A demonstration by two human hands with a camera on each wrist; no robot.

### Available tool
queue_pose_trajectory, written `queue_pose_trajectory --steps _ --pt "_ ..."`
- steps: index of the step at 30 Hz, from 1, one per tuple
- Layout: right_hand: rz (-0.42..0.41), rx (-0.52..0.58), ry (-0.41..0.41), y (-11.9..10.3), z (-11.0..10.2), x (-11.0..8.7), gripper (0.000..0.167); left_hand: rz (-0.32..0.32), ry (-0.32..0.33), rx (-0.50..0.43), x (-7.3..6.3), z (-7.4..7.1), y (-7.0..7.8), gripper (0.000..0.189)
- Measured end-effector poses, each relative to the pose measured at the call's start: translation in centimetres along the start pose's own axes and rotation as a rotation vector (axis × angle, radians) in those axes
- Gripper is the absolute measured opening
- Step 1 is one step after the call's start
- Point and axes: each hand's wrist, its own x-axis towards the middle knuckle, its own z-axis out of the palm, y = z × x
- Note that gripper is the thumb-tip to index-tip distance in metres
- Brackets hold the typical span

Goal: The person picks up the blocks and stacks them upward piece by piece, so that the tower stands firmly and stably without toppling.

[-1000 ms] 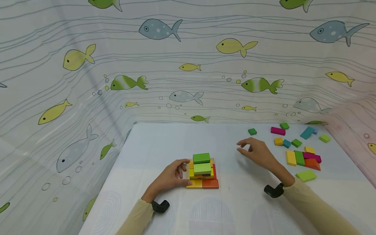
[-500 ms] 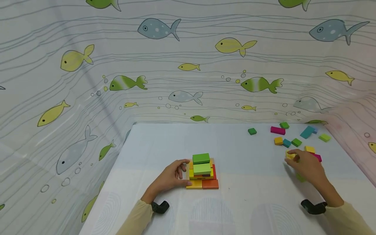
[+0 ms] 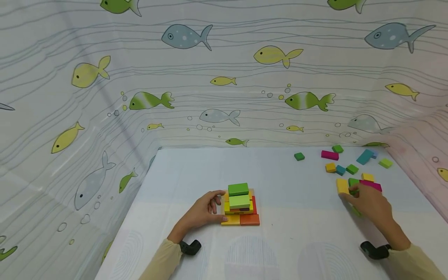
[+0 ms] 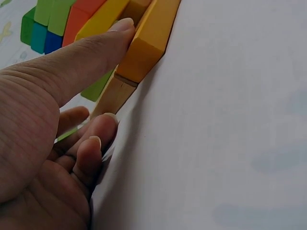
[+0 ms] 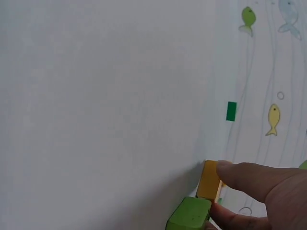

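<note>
My left hand (image 3: pixel 201 210) lies along the left side of a low stack of toy blocks. Its thumb touches the end of the front yellow block (image 4: pixel 144 50); the other fingers bend loosely beside the stack. A green block (image 3: pixel 238 189) and a lime block (image 3: pixel 239 201) top the pile, and an orange block (image 3: pixel 250 220) lies at its front right. Among loose blocks at the right is my right hand (image 3: pixel 372 204). Its thumb touches a yellow block (image 3: pixel 342 186), and its index finger partly covers a green block (image 3: pixel 353 181). Whether it pinches either is hidden.
Beyond the right hand lie a magenta block (image 3: pixel 329 155), a teal block (image 3: pixel 365 156), a small yellow block (image 3: pixel 330 167) and several others. A dark green block (image 3: pixel 299 156) sits apart near the back edge. Fish-patterned cloth (image 3: pixel 217 128) hangs behind the table.
My right hand has moved right from above the table to the loose blocks. Its fingertips have shifted from the yellow block toward the green one. The left hand has stayed at the stack.
</note>
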Motion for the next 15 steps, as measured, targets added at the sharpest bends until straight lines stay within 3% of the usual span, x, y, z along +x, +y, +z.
queue_pose_trajectory --steps 6,10,15 --pt "0.046 -0.068 -0.013 -1.4 0.3 0.3 0.073 -0.005 0.002 -0.016 0.0 0.0 -0.2 0.081" --pt "0.057 -0.066 0.011 -2.0 0.4 0.3 0.056 -0.005 0.004 -0.014 0.0 0.1 -0.2 0.08" --pt "0.029 -0.039 0.034 -2.2 0.3 0.6 0.046 -0.007 0.002 0.0 -0.1 0.0 0.0 0.081"
